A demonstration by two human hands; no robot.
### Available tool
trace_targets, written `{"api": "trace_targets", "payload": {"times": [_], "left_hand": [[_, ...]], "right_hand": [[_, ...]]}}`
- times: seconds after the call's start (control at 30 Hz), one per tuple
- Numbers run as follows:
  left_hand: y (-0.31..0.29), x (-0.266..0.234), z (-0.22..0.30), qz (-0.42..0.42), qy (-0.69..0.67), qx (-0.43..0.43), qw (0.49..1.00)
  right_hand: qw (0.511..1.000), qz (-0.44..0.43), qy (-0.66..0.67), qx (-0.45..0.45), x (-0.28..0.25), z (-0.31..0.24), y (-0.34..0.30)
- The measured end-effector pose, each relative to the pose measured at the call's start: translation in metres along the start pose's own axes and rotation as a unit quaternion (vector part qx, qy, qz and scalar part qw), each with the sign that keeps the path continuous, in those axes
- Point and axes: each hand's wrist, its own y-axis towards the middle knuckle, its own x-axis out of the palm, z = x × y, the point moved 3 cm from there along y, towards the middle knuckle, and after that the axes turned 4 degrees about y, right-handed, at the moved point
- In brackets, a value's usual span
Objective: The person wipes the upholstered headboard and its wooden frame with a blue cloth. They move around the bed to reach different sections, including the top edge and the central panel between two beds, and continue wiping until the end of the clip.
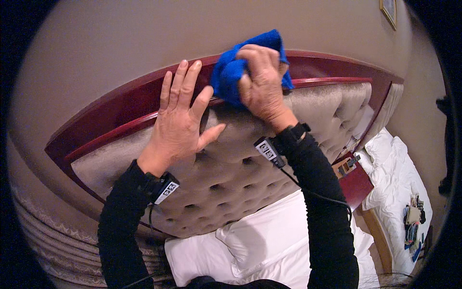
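Observation:
A bunched blue cloth (225, 77) is gripped in my right hand (264, 84), pressed against the dark red wooden top rail of a headboard (120, 100). Its lower edge hangs over the upper rim of the tufted grey-beige padding (226, 178). To the left of the cloth, my left hand (178, 120) is spread over the rail and padding, fingers stretched upward and holding nothing. Whether its palm touches the headboard is hard to tell. Both wrists carry a black strap with a small device and a cable.
White pillows (202, 257) lie below the headboard. At the right are a dark red bedside table (356, 185) with small items and a second white bed (399, 178) with a pile of belongings (413, 221). Curtains (62, 236) hang at the left; a framed picture (389, 12) is upper right.

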Motion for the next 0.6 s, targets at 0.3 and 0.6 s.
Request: {"api": "trace_targets", "payload": {"times": [0.3, 0.6], "left_hand": [[0.05, 0.046, 0.035, 0.111, 0.012, -0.069, 0.991], [0.075, 0.059, 0.055, 0.14, 0.018, -0.075, 0.987]], "right_hand": [[0.995, 0.053, -0.03, 0.076, -0.048, 0.058, -0.002], [0.995, 0.054, -0.085, -0.007, -0.038, 0.099, -0.004]]}}
